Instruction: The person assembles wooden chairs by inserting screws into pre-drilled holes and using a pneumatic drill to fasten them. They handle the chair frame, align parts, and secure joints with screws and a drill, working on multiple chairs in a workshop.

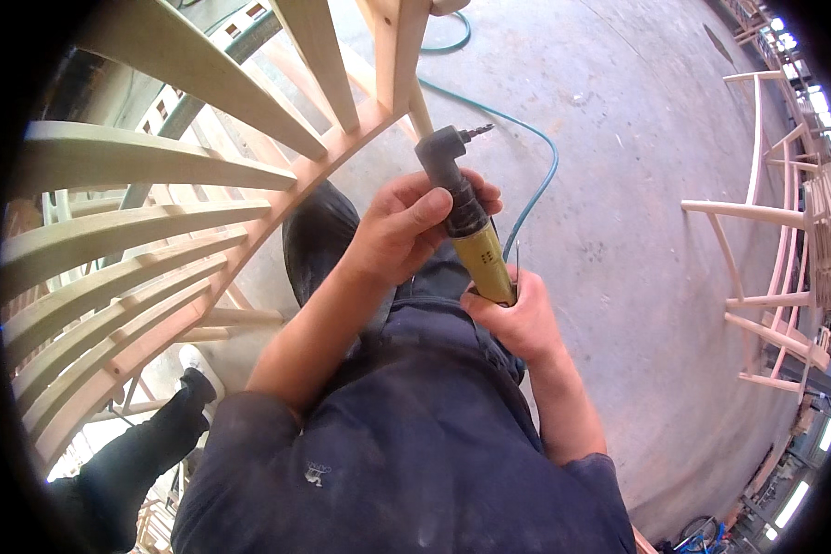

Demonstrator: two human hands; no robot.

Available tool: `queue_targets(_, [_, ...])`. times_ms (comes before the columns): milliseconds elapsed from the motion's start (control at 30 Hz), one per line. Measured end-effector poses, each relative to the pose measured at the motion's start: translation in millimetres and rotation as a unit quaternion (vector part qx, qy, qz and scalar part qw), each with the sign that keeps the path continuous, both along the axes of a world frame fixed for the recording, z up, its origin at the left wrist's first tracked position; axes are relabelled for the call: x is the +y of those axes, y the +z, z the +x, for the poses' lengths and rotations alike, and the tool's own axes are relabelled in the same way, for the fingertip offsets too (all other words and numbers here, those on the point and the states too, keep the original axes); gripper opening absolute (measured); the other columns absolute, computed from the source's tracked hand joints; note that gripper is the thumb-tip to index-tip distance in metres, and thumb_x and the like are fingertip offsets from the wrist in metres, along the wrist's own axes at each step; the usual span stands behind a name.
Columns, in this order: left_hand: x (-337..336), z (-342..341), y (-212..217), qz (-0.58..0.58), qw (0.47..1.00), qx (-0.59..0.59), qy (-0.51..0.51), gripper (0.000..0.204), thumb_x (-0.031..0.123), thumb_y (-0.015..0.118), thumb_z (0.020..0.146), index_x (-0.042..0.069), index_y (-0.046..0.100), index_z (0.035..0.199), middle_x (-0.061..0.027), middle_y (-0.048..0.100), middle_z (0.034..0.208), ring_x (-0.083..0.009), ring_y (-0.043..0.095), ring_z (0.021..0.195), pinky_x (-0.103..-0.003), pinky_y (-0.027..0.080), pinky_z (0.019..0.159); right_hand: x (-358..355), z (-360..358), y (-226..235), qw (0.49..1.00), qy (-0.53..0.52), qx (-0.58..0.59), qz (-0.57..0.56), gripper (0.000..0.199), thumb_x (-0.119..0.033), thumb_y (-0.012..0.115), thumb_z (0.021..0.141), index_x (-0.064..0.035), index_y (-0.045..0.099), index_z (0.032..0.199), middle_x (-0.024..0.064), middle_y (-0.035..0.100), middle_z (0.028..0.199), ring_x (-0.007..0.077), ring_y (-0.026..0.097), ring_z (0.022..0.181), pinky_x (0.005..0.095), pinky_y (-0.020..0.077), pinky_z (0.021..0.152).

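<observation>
An air-powered right-angle drill (477, 257) with a black angled head and a yellow-green body is held in front of me in both hands. From its head a short dark bit (481, 132) points to the right. My left hand (414, 222) is closed around the black neck, thumb on top. Lower down, my right hand (522, 319) wraps the rear end of the yellow body. Just left of the drill is a wooden frame (342, 138) of pale slats joined to a curved rail; neither hand touches it.
A teal air hose (552, 148) loops across the concrete floor (637, 231) behind the drill. More wooden frames (757, 208) stand along the right side. At lower left, another person's dark-clothed leg (148, 452) shows beside the slatted frame.
</observation>
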State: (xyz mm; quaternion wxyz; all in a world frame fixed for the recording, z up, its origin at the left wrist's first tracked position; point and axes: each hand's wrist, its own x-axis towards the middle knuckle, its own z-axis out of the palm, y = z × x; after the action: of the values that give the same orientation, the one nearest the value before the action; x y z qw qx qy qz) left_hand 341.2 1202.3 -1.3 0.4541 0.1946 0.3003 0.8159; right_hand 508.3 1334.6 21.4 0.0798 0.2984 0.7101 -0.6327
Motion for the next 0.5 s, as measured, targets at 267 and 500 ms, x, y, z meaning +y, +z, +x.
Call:
queue_targets(267, [0.0,3.3,-0.7,-0.081,0.995,0.007,0.058,0.045,0.035,0.070,0.097,0.001,0.061,0.126,-0.0160,0.067,0.119,-0.0285,0.064,0.119,-0.042,0.050,0.105,-13.5,-4.8,-17.4,0.970,-0.050,0.053,0.231,0.029,-0.022,0.078,0.079,0.0012,0.063,0.087,0.0052,0.063,0.071,0.0177,0.062,0.067,0.0372,0.0513,0.064])
queue_targets(500, [27.7,-0.8,-0.9,0.262,0.954,-0.045,-0.141,0.027,0.029,0.065,0.099,0.013,0.052,0.081,-0.0054,0.061,0.087,-0.0203,0.063,0.080,-0.038,0.052,0.081,4.3,-6.9,14.2,0.936,0.088,-0.043,-0.337,0.022,-0.018,0.078,0.076,-0.0029,0.066,0.086,-0.0020,0.053,0.061,0.0064,0.045,0.046,0.0237,0.0318,0.043])
